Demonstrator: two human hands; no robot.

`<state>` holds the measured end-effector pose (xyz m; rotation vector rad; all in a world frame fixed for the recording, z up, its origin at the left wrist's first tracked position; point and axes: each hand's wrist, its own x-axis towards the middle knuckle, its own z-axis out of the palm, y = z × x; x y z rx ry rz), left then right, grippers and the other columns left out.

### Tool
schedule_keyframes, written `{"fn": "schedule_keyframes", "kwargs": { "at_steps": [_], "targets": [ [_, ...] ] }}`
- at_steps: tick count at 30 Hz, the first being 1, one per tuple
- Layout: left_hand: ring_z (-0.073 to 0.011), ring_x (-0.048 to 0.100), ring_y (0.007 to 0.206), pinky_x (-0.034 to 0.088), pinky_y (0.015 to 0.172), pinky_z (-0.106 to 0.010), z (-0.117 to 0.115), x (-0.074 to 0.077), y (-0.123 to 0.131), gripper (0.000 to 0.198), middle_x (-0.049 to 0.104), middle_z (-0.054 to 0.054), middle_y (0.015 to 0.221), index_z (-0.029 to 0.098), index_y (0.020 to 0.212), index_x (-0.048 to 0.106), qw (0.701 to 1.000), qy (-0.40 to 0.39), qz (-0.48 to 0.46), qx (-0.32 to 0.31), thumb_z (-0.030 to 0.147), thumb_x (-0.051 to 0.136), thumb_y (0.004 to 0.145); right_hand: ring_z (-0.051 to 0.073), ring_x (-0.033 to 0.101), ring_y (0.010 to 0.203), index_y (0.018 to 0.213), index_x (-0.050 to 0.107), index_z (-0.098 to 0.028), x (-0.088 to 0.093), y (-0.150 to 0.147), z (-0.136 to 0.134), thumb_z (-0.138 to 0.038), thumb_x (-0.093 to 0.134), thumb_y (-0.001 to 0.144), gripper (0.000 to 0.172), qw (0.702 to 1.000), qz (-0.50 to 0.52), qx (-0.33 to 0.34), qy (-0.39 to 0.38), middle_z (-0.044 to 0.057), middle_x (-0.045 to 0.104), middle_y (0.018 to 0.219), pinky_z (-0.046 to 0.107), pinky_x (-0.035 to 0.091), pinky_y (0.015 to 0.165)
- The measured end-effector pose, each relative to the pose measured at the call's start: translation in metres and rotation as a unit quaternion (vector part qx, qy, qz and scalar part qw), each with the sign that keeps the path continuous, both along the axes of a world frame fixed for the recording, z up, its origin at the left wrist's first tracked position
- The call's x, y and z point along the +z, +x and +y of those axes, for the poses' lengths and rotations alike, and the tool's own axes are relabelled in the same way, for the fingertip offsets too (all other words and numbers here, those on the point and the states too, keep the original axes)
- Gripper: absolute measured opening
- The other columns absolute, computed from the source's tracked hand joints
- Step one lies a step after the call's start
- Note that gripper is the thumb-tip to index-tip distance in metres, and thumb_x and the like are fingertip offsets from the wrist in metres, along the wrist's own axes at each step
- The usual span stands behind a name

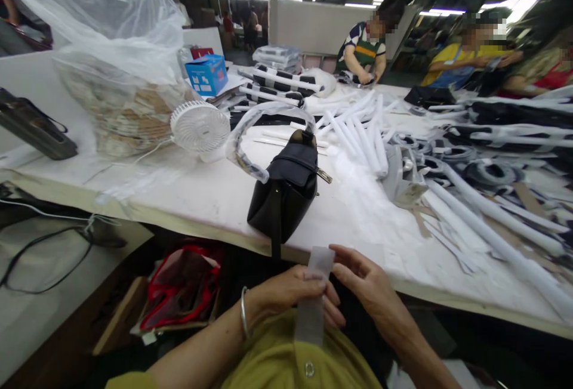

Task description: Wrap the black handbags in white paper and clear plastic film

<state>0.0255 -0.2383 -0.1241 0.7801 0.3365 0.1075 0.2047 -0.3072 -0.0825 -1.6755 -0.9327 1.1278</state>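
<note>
A translucent white strip (312,317) hangs upright in front of my yellow-green shirt. My left hand (299,286), with a silver bangle at the wrist, pinches it near its upper part, thumb across the front and fingers behind. My right hand (362,275) is just to the right, fingers apart, its fingertips at the strip's upper right edge; whether they grip it I cannot tell. Beyond my hands a black handbag (286,189) stands at the table's edge, its handle wrapped in clear film and arching to the left. A black strap hangs down its front.
On the white table (210,198) are a white fan (200,127), a blue box (207,74), a large plastic-covered bag (129,102) and wrapped white tubes (358,132). A red-edged bag (181,287) sits below at left. People work across the table.
</note>
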Motion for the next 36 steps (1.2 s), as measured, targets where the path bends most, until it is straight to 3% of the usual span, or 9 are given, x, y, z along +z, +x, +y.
{"fn": "schedule_keyframes", "kwargs": {
  "at_steps": [4, 8, 11, 13, 18, 23, 27, 31, 36],
  "targets": [
    [-0.0252, 0.070, 0.082, 0.050, 0.082, -0.036, 0.007, 0.009, -0.014, 0.053, 0.072, -0.010, 0.084, 0.014, 0.096, 0.067, 0.993, 0.113, 0.005, -0.044, 0.066, 0.065, 0.081, 0.021, 0.064, 0.074, 0.081, 0.074, -0.018, 0.001, -0.028, 0.017, -0.053, 0.072, 0.073, 0.036, 0.999, -0.023, 0.008, 0.042, 0.005, 0.071, 0.075, 0.030, 0.052, 0.070],
    [-0.0202, 0.063, 0.088, 0.045, 0.079, -0.028, 0.006, 0.016, -0.027, 0.050, 0.068, -0.006, 0.094, 0.016, 0.099, 0.064, 0.962, 0.230, 0.042, 0.142, 0.060, 0.072, 0.078, 0.017, 0.057, 0.057, 0.070, 0.069, -0.018, -0.001, -0.049, 0.022, -0.054, 0.073, 0.073, 0.036, 0.995, -0.036, -0.016, 0.089, 0.001, 0.063, 0.061, 0.026, 0.046, 0.055],
    [-0.0137, 0.058, 0.071, 0.041, 0.065, -0.023, -0.004, 0.012, -0.033, 0.046, 0.064, -0.001, 0.079, 0.015, 0.090, 0.058, 0.941, 0.179, 0.077, 0.278, 0.054, 0.078, 0.074, 0.016, 0.056, 0.057, 0.066, 0.068, -0.018, -0.007, -0.065, 0.025, -0.053, 0.073, 0.074, 0.037, 0.993, -0.034, -0.010, 0.110, 0.002, 0.062, 0.060, 0.026, 0.046, 0.055],
    [-0.0112, 0.054, 0.061, 0.039, 0.058, -0.022, -0.011, 0.008, -0.038, 0.048, 0.060, 0.001, 0.070, 0.016, 0.083, 0.054, 0.932, 0.144, 0.110, 0.315, 0.056, 0.078, 0.073, 0.017, 0.057, 0.059, 0.064, 0.068, -0.018, -0.011, -0.075, 0.028, -0.055, 0.072, 0.075, 0.038, 0.993, -0.033, -0.002, 0.113, 0.003, 0.064, 0.062, 0.026, 0.047, 0.056],
    [-0.0133, 0.056, 0.054, 0.043, 0.055, -0.024, -0.021, 0.008, -0.064, 0.046, 0.062, 0.000, 0.062, 0.017, 0.072, 0.052, 0.913, 0.139, 0.188, 0.335, 0.055, 0.077, 0.067, 0.017, 0.054, 0.057, 0.062, 0.067, -0.017, -0.021, -0.082, 0.033, -0.064, 0.064, 0.077, 0.049, 0.994, -0.055, -0.011, 0.098, 0.002, 0.061, 0.058, 0.027, 0.046, 0.056],
    [-0.0179, 0.064, 0.059, 0.047, 0.059, -0.027, -0.019, 0.009, -0.090, 0.031, 0.068, -0.004, 0.065, 0.018, 0.069, 0.053, 0.884, 0.169, 0.250, 0.357, 0.044, 0.070, 0.071, 0.022, 0.063, 0.074, 0.094, 0.074, -0.017, -0.027, -0.083, 0.044, -0.055, 0.073, 0.073, 0.044, 0.996, -0.049, 0.066, 0.041, 0.006, 0.072, 0.082, 0.032, 0.051, 0.069],
    [-0.0193, 0.065, 0.061, 0.047, 0.059, -0.027, -0.018, 0.002, -0.103, 0.027, 0.070, -0.005, 0.067, 0.018, 0.070, 0.054, 0.874, 0.193, 0.260, 0.363, 0.042, 0.067, 0.074, 0.019, 0.058, 0.061, 0.093, 0.073, -0.016, -0.030, -0.095, 0.057, -0.059, 0.070, 0.074, 0.047, 0.995, -0.031, 0.091, 0.013, 0.004, 0.069, 0.073, 0.030, 0.047, 0.058],
    [-0.0192, 0.065, 0.064, 0.045, 0.059, -0.026, -0.016, -0.008, -0.117, 0.022, 0.070, -0.004, 0.068, 0.017, 0.071, 0.057, 0.857, 0.221, 0.279, 0.372, 0.037, 0.062, 0.079, 0.017, 0.058, 0.054, 0.086, 0.071, -0.016, -0.022, -0.104, 0.061, -0.064, 0.073, 0.069, 0.051, 0.996, 0.032, 0.078, -0.005, 0.002, 0.063, 0.060, 0.027, 0.046, 0.051],
    [-0.0156, 0.059, 0.060, 0.039, 0.056, -0.024, -0.016, -0.013, -0.130, 0.016, 0.071, -0.004, 0.069, 0.016, 0.069, 0.060, 0.856, 0.245, 0.292, 0.350, 0.031, 0.063, 0.075, 0.018, 0.065, 0.062, 0.089, 0.065, -0.018, -0.002, -0.110, 0.058, -0.065, 0.071, 0.072, 0.050, 0.984, 0.103, 0.147, -0.005, 0.007, 0.071, 0.083, 0.025, 0.049, 0.052]
  ]
}}
